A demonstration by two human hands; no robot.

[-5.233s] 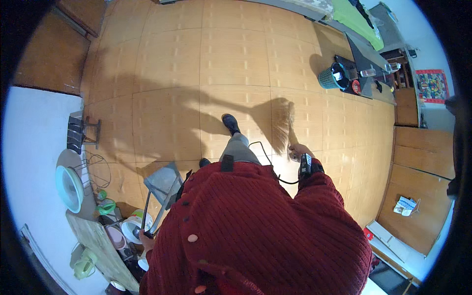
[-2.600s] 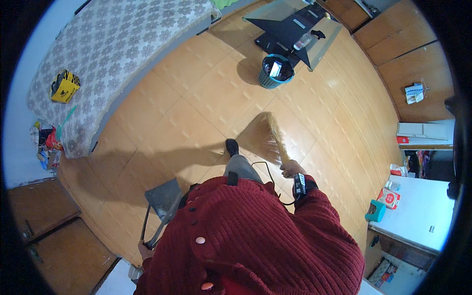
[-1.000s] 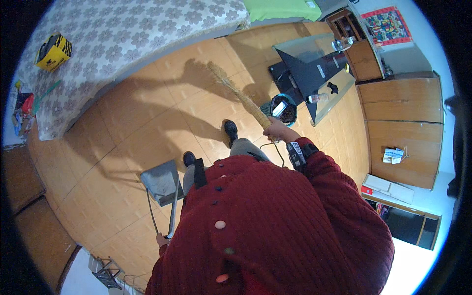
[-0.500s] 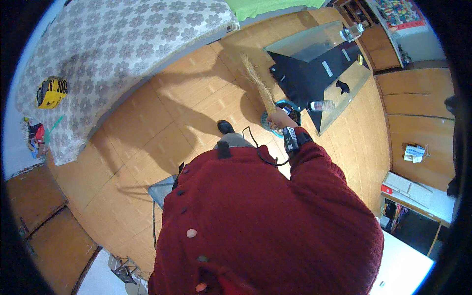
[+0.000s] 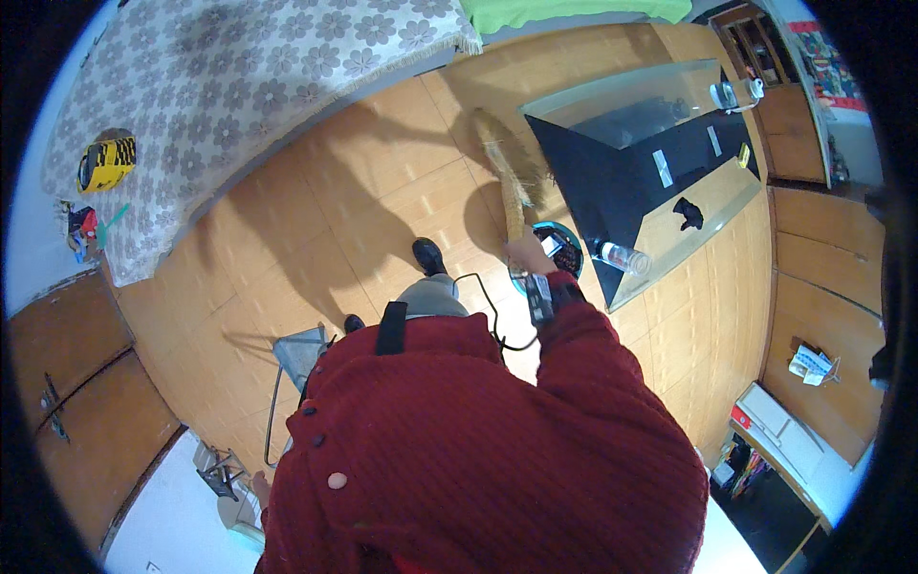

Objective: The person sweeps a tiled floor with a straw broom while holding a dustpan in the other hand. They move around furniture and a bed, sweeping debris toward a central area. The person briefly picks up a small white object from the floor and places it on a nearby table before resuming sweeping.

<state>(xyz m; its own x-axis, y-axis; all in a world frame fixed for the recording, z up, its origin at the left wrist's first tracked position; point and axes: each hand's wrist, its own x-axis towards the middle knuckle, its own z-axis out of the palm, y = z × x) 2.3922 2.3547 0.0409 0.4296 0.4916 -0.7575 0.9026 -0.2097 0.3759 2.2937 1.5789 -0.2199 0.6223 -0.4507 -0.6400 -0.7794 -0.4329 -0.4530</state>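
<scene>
My right hand is closed around the handle end of a straw broom. The broom's bristles fan out away from me, above the floor beside the glass table, slightly blurred. Directly beyond and beneath this hand stands a round bin with a turquoise rim, holding dark contents and something pale. Whether hand and bin touch, I cannot tell. At the lower left, a sliver of my left hand shows beside my red sleeve; its fingers are hidden.
A glass table with a black panel carries a clear bottle, a jug and a small black item. A flower-patterned bed lies at the far left. Near my legs stands a stool. Wooden cabinets line the right.
My body and view have shifted, and a second shoe shows now. The broom, still in my right hand, has swung slightly, its bristles nearer the table. A bit of my left hand has come into view.
</scene>
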